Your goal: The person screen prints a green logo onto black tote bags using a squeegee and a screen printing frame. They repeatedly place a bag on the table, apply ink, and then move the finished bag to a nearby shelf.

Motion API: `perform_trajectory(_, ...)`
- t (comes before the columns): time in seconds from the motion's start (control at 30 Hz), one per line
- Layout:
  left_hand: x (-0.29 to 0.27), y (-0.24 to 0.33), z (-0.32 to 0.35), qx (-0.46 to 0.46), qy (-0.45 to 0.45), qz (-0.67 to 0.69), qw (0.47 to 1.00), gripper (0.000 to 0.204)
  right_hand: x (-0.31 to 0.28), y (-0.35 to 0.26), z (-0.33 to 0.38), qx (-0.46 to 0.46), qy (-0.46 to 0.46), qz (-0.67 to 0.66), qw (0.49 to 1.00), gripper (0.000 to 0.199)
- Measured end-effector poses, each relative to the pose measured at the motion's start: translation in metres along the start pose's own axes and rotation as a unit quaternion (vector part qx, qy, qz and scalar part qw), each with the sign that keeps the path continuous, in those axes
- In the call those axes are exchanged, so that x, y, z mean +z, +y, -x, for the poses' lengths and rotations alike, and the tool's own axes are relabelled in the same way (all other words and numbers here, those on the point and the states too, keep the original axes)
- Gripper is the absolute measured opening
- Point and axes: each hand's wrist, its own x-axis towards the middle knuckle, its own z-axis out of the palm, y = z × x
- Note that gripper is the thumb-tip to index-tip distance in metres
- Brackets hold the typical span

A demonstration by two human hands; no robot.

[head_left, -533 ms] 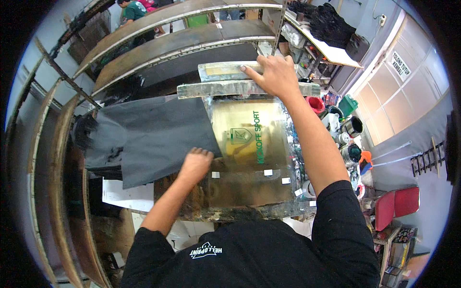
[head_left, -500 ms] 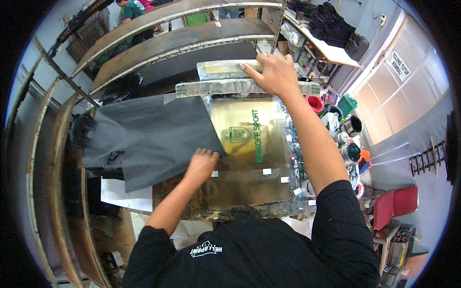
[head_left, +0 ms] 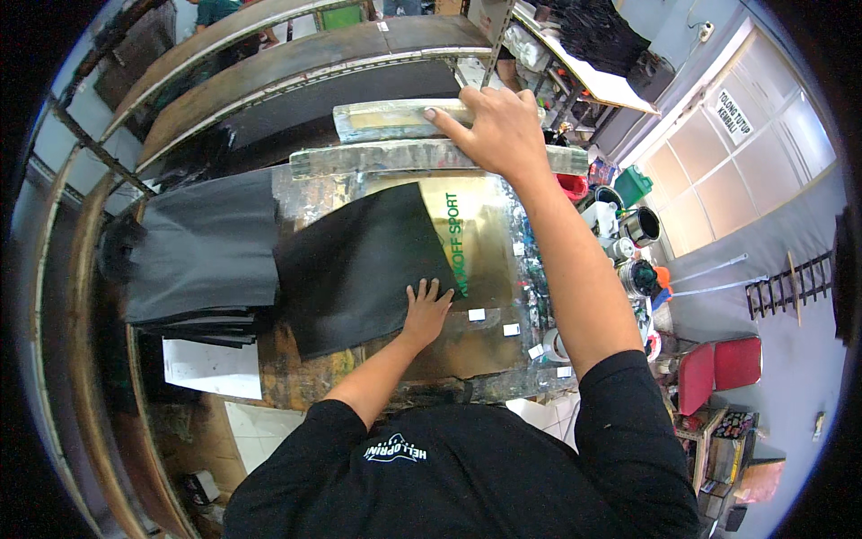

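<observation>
My left hand (head_left: 427,314) lies with fingers spread on the near right corner of a flat black cloth-like sheet (head_left: 359,269). The sheet rests slantwise over a yellowish panel (head_left: 485,247) with green print, covering its left part. At the far side, my right hand (head_left: 501,130) is closed over a pale, worn bar (head_left: 386,119), its thumb along the near side. Just in front of that bar runs a longer paint-stained bar (head_left: 377,159), passing below the right hand. To the left lies a stack of black sheets (head_left: 206,251), its layered edges toward me.
Paint cans (head_left: 640,226) and a green container (head_left: 634,185) line the table's right side. White paper (head_left: 215,366) lies under the stack's near edge. Small white tabs (head_left: 477,314) dot the work surface. Long shelves (head_left: 305,54) stand beyond, red chairs (head_left: 718,373) at the right.
My left hand has drawn one black sheet rightward off the stack onto the printed panel, and its fingers have spread out flat. The right hand keeps its hold on the bar.
</observation>
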Motion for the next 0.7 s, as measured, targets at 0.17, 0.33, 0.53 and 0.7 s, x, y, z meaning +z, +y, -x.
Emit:
perform_trajectory(0.17, 0.014, 0.016, -0.049, 0.08, -0.02, -0.039, 0.996, 0.046, 0.0, -0.001, -0.002, -0.016, 0.022, 0.007, 1.0, 0.062)
perform_trajectory(0.33, 0.017, 0.044, -0.076, 0.128, -0.072, 0.004, 0.989, 0.078, -0.002, 0.001, -0.002, -0.016, 0.012, 0.018, 1.0, 0.064)
perform_trajectory(0.53, 0.024, 0.061, -0.078, 0.155, -0.063, 0.023, 0.986, 0.112, 0.003, 0.004, -0.002, -0.035, 0.035, 0.024, 0.998, 0.067)
perform_trajectory(0.7, -0.008, 0.033, -0.012, 0.074, -0.022, -0.013, 0.997, 0.114, 0.001, 0.003, -0.001, -0.023, 0.015, 0.021, 0.999, 0.068)
